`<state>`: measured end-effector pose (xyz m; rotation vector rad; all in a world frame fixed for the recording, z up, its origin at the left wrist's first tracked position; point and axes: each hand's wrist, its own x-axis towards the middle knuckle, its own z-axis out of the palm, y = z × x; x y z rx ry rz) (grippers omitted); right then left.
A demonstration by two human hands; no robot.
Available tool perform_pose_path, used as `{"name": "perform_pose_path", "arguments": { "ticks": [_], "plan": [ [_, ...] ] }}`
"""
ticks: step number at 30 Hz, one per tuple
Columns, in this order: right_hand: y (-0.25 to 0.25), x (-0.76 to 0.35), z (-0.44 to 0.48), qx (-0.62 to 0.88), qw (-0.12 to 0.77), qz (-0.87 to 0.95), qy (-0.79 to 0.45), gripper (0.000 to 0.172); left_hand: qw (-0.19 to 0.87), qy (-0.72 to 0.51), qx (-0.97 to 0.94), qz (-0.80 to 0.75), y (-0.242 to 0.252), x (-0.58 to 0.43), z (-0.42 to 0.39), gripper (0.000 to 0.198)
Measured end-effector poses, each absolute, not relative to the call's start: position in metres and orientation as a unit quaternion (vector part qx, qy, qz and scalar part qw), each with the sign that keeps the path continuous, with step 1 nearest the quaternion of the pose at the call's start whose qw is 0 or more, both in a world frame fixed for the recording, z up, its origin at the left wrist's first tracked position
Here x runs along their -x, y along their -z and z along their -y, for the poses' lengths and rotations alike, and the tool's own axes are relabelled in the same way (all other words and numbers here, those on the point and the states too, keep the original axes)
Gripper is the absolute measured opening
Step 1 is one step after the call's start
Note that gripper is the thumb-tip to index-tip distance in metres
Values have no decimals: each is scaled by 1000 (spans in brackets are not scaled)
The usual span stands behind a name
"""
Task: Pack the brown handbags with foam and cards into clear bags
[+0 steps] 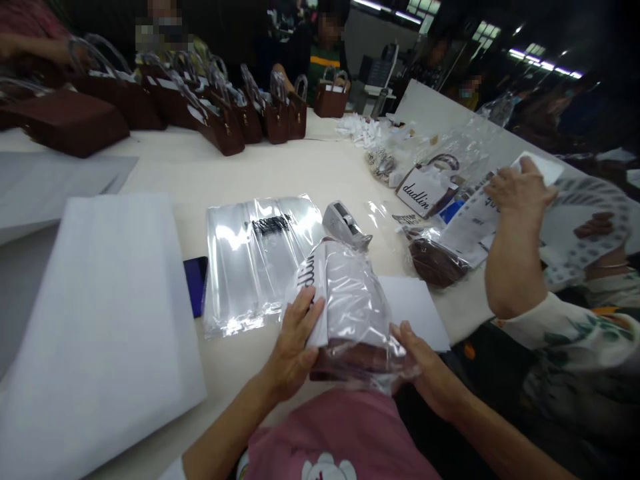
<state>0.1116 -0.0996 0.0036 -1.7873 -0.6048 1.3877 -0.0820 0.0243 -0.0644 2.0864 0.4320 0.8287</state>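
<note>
A brown handbag (353, 360) in a clear plastic bag lies tilted in front of me, close to the table's front edge. A white sheet with black "dudlin" lettering wraps part of it. My left hand (296, 337) presses on its left side, fingers over the white sheet. The plastic at the lower right is gripped by my right hand (425, 363); some of those fingers are hidden behind it. Just beyond the handbag stands a grey tape dispenser (345, 223). Flat clear plastic bags (260, 267) lie to the left, partly over a dark blue phone (196, 285).
White paper sheets (115, 320) cover the left side. Brown handbags (220, 127) line the far edge. Wrapped handbags (425, 190) and white cards (413, 310) lie to the right. A co-worker's hand (523, 187) is raised at my right; other people stand across the table.
</note>
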Motion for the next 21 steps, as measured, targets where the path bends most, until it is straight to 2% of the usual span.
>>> {"name": "perform_pose_path", "arguments": {
  "ticks": [2,5,9,11,16,18,21],
  "plan": [
    [-19,-108,87,692,395,275,-538,57,456,-352,-799,-173,47,78,-46,56],
    [-28,-104,74,724,377,318,-482,53,476,-377,-780,-153,30,81,-63,64],
    [-25,-108,64,758,323,388,-412,50,413,-405,-801,-154,19,88,-64,80],
    [-25,-108,59,758,302,430,-385,48,369,-400,-822,-169,9,90,-63,80],
    [-33,-95,52,767,265,504,-295,44,271,-407,-848,-204,-17,87,-57,70],
    [-32,-90,51,773,256,521,-257,43,232,-430,-840,-238,-20,87,-50,59],
    [-21,-85,53,770,294,529,-201,44,192,-452,-828,-273,-17,91,-38,42]
  ]
}}
